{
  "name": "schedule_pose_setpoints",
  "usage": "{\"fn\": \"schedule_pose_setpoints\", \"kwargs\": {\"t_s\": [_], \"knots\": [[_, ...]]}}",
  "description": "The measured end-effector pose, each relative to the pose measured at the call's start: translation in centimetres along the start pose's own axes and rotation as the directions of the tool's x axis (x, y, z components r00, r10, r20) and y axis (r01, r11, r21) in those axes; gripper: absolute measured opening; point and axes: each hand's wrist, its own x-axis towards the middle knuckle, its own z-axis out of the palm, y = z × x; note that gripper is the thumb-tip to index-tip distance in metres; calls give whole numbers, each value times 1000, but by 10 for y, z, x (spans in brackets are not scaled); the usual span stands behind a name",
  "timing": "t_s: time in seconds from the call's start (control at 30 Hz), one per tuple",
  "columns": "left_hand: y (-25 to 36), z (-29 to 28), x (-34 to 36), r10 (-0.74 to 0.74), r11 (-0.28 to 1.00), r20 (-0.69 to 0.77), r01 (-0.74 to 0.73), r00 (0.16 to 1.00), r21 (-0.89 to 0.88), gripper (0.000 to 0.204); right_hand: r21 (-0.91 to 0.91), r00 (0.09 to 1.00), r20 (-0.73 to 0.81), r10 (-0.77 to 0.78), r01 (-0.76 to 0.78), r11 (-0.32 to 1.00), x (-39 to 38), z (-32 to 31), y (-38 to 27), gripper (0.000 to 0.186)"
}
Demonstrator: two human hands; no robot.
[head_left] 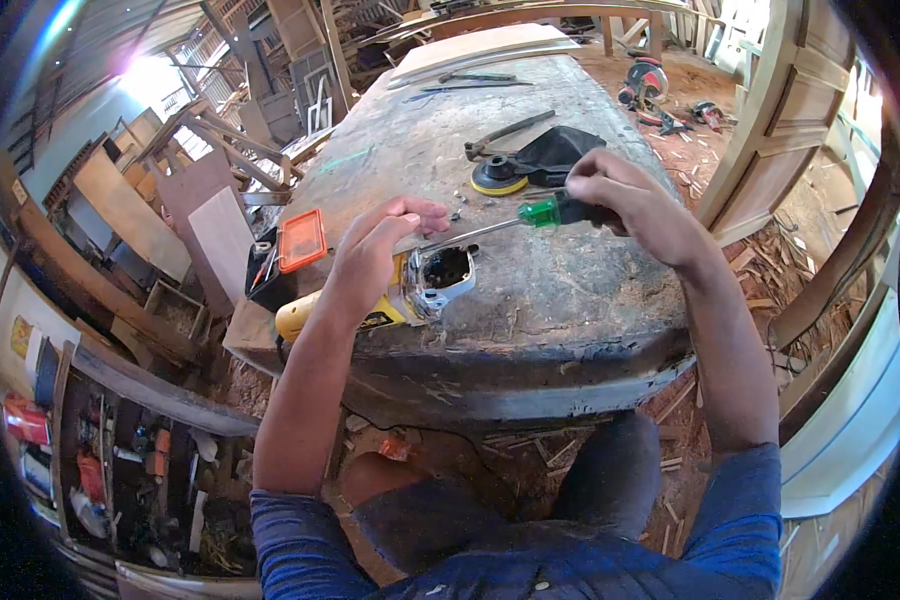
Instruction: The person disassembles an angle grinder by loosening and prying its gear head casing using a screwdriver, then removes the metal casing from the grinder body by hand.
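My right hand [620, 200] is closed around the green-and-black handle of a screwdriver [538, 213], whose long metal shaft points down-left toward my left hand [390, 240]. That hand hovers by the shaft's tip with loosely curved, parted fingers. Beneath it lies a yellow power tool [300, 316], its silver gear housing [448, 290] opened to show a dark interior. A few small dark parts [458, 215] sit beyond the housing. A black disc pad with a yellow rim [498, 185] and a black cover [555, 150] lie just past the screwdriver.
The worn workbench [590, 320] carries an orange tray [300, 242], a dark box with tools [268, 280], metal bars and boards [480, 40]. Stacked wood panels [120, 220] stand left, a wooden door [770, 120] right. Power tools [645, 90] and offcuts lie on the floor, with a cable near my legs.
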Motion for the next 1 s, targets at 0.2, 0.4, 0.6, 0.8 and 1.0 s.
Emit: {"fn": "schedule_pose_setpoints", "kwargs": {"t_s": [0.2, 0.4, 0.6, 0.8, 1.0], "knots": [[5, 3, 2, 12, 999, 17, -12, 1000, -32, 47, 137, 996, -6, -86, 86, 987, -8, -14, -14, 55], [-3, -2, 4, 17, 996, 20, -15, 1000, -89, 47, -37, 981, 50, 188, -187, 982, 8, -7, -2, 67], [-1, -1, -1, 27, 999, -6, -28, 1000, -39, 46, 165, 996, -87, -11, 25, 986, -1, 4, 9, 66], [-1, 2, 8, 2, 999, 26, -1, 1000, -34, 45, 56, 983, 149, 106, -116, 992, 5, -27, 1, 59], [-7, 0, 6, 4, 999, 14, -3, 1000, -55, 44, -79, 966, 169, 198, -187, 979, 2, -25, -3, 54]]}}
